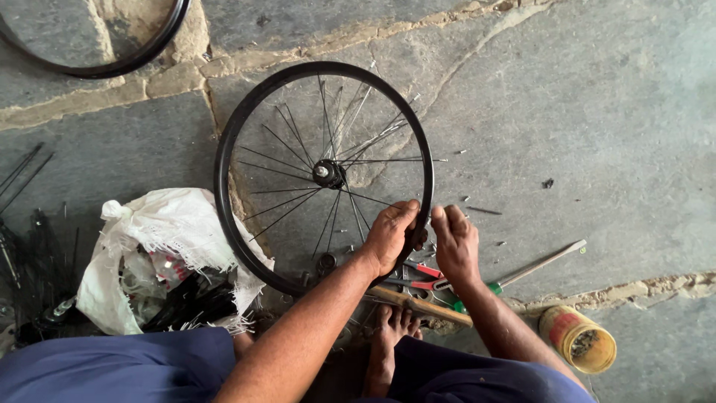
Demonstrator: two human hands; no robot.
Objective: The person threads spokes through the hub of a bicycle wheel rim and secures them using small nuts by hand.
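We see the left hand (389, 235) curled around the thin black metal bicycle rim (224, 186), steadying its near right edge, while the right hand (455, 242) pinches something small just beside it, fingers nearly closed. The spoked wheel lies flat on the grey stone floor (597, 112), with a green-handled screwdriver (522, 270) and a yellow tin (578, 339) near the right forearm.

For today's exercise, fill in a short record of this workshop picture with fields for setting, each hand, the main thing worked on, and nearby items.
Setting: stone floor, person seated
Main thing: black spoked wheel rim with hub
Left hand: grips the rim's near edge
Right hand: at the rim's outer edge, fingers curled
Nearby: white sack, yellow tin, screwdriver, bare foot
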